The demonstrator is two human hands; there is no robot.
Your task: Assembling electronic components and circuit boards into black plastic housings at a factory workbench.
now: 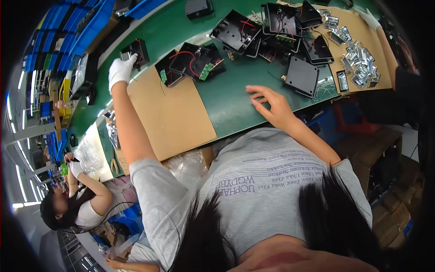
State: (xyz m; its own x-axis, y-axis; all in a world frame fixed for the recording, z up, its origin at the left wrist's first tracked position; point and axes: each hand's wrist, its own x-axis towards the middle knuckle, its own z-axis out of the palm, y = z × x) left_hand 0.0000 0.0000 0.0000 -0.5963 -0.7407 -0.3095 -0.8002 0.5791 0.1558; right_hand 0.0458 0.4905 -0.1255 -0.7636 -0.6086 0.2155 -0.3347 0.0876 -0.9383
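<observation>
Several black boxes point(232, 37) hold red wires point(176, 55), gloved left fingers point(132, 59) clamped on another box point(143, 50), bare right fingers point(262, 89) apart.

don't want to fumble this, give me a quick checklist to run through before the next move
1. Left hand at the small black box: ok, gloved fingers are at it.
2. Left grip firm: cannot tell.
3. Right hand free: ok, holding nothing.
4. Both hands gloved: not ok, the right is bare.
5. Larger black boxes lying apart: not ok, several overlap.
6. Co-worker's hand apart from yours: ok, near the metal pieces on the right.
</observation>
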